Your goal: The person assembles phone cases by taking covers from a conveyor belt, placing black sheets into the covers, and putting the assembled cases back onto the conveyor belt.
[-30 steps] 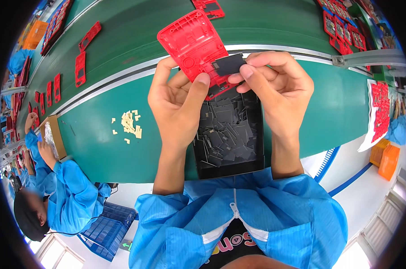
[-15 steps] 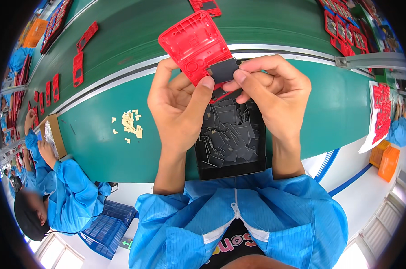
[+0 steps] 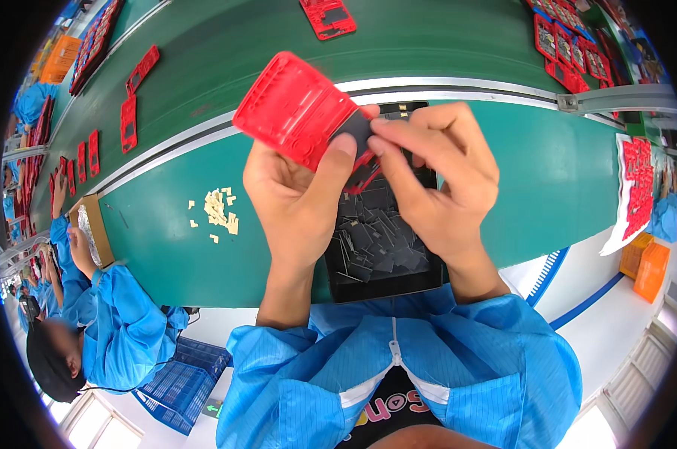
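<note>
One red casing is clasped by the left hand towards the table's far edge; the right hand, nearly closed, touches a dark sheet, hold unclear.

The casing is bright red, the plate against it dark grey. Below the casing are a black tray and a blue, faintly lined jacket.

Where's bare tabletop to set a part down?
Right: green tabletop between the right hand and white sheet. Left: between cream pieces and the left hand. Crowded: the middle, with both hands, red casing and black tray of dark pieces.
</note>
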The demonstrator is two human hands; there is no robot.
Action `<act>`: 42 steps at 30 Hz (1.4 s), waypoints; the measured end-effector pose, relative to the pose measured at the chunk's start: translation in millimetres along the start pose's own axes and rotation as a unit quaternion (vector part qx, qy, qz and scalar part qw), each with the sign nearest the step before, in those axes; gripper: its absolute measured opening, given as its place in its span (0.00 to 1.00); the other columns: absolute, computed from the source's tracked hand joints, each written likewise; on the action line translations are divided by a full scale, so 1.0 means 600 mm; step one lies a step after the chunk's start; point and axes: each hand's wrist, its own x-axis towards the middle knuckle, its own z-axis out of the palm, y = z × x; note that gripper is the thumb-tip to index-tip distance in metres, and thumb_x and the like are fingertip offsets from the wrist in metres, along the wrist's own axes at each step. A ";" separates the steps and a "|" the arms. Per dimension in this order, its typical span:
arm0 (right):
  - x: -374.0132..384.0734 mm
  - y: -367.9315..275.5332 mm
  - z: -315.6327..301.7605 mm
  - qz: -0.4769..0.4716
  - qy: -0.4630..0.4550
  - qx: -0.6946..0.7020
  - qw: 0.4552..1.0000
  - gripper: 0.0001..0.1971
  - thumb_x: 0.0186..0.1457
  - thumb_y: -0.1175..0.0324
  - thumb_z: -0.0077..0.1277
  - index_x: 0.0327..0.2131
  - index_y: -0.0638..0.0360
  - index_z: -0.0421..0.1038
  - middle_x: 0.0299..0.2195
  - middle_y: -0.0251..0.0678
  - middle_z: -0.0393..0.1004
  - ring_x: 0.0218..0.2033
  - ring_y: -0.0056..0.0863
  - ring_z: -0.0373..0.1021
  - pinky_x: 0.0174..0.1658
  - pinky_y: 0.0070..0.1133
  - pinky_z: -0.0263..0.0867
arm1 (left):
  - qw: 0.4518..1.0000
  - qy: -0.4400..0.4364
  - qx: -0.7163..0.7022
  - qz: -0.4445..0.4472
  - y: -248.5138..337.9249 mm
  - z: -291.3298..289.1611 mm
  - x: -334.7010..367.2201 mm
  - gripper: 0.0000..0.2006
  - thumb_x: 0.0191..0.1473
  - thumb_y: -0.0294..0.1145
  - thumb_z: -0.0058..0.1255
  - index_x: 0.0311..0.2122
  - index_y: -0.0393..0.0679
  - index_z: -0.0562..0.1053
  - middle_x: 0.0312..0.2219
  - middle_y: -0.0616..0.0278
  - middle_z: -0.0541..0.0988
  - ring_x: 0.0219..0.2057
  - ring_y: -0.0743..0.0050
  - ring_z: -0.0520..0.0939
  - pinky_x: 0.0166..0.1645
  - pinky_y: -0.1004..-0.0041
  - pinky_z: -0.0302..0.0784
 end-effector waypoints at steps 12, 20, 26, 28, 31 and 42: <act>-0.009 -0.014 0.005 0.083 -0.050 0.107 0.990 0.11 0.48 0.86 0.63 0.37 0.65 0.80 0.33 0.36 0.74 0.31 0.20 0.70 0.32 0.16 0.65 | 0.996 0.063 -0.001 -0.068 0.013 0.012 -0.022 0.14 0.59 0.15 0.52 0.50 0.30 0.69 0.41 0.47 0.83 0.44 0.63 0.85 0.50 0.68 0.82; -0.022 -0.015 0.006 0.059 -0.049 0.111 0.991 0.12 0.49 0.87 0.62 0.39 0.67 0.79 0.34 0.36 0.74 0.31 0.19 0.67 0.34 0.16 0.63 | 0.996 0.036 -0.041 -0.076 0.034 0.008 -0.028 0.10 0.59 0.16 0.53 0.46 0.29 0.73 0.41 0.47 0.84 0.42 0.67 0.85 0.49 0.69 0.82; -0.009 -0.002 0.013 0.304 -0.088 0.275 0.908 0.07 0.56 0.81 0.60 0.35 0.63 0.72 0.29 0.24 0.71 0.26 0.10 0.62 0.31 0.13 0.60 | 0.997 0.058 0.001 -0.041 0.016 0.012 -0.022 0.07 0.59 0.17 0.51 0.41 0.28 0.77 0.38 0.49 0.85 0.39 0.68 0.85 0.47 0.71 0.81; -0.001 0.000 0.005 0.214 -0.127 0.241 0.938 0.02 0.57 0.81 0.58 0.34 0.67 0.75 0.26 0.25 0.69 0.25 0.11 0.60 0.29 0.14 0.56 | 0.999 0.050 0.008 -0.018 0.015 0.014 -0.022 0.07 0.59 0.18 0.51 0.41 0.28 0.77 0.38 0.50 0.84 0.40 0.66 0.86 0.49 0.70 0.81; 0.002 -0.015 0.004 0.191 -0.103 0.228 0.949 0.07 0.54 0.85 0.56 0.38 0.70 0.77 0.27 0.30 0.71 0.25 0.13 0.59 0.29 0.15 0.57 | 0.999 0.035 -0.034 -0.011 0.008 0.017 -0.026 0.07 0.59 0.18 0.51 0.42 0.28 0.76 0.37 0.49 0.84 0.42 0.59 0.86 0.48 0.67 0.82; 0.011 -0.010 -0.013 0.167 -0.130 0.234 0.949 0.05 0.54 0.83 0.58 0.35 0.70 0.76 0.27 0.30 0.71 0.25 0.14 0.59 0.28 0.15 0.55 | 0.997 -0.023 -0.074 0.004 0.003 0.008 -0.019 0.10 0.63 0.24 0.50 0.46 0.29 0.73 0.41 0.41 0.83 0.48 0.45 0.84 0.51 0.57 0.82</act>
